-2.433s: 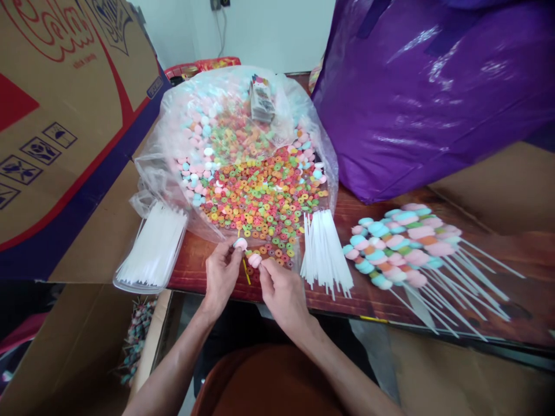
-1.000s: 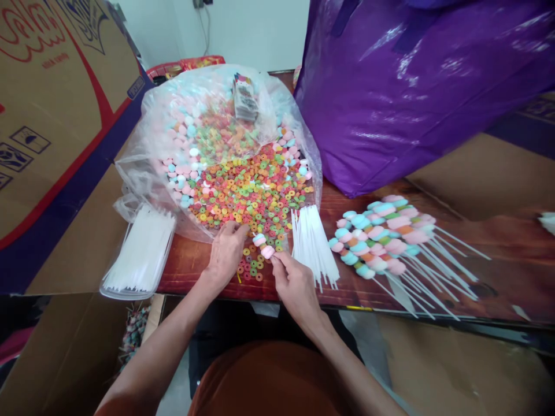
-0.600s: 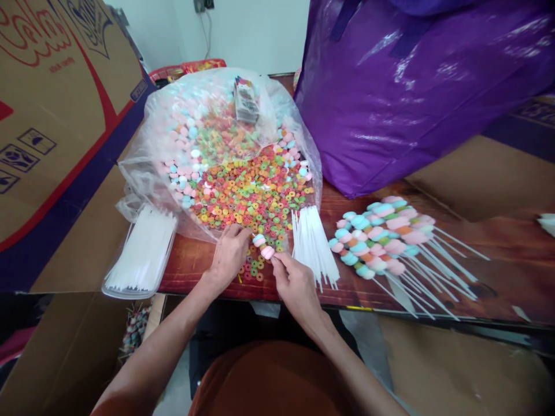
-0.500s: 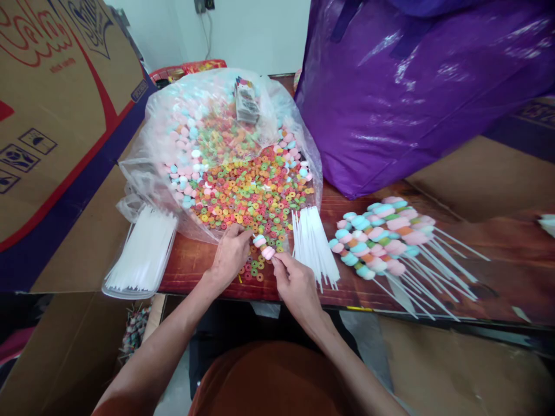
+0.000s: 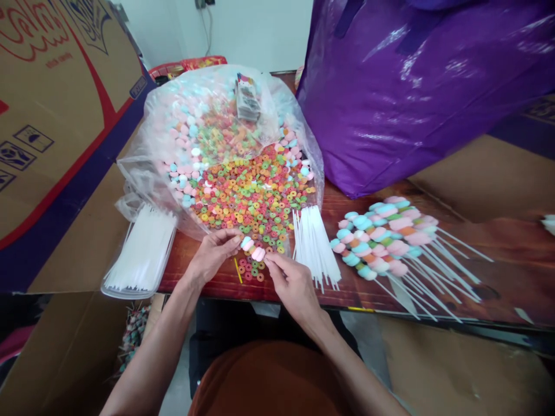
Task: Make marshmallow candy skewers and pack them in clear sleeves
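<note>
- Back from the gummy rings [image 5: 255,193] swings the left hand [image 5: 212,251], fingers pinched narrow at the candy skewer [image 5: 258,254]'s tip, contents unclear.
- Right hand [image 5: 292,284] grips its near end.
- Leftward, the carton [image 5: 73,110]: "candy" legible under red script [image 5: 37,32].

held marshmallows [image 5: 258,254] matt; purple bag [image 5: 416,104] glossy plastic; table [image 5: 187,266] wood-grained; carton [image 5: 56,110] matt cardboard.

Soft room light leaves glare on the purple bag [image 5: 416,98], and the outer edges look stretched.
</note>
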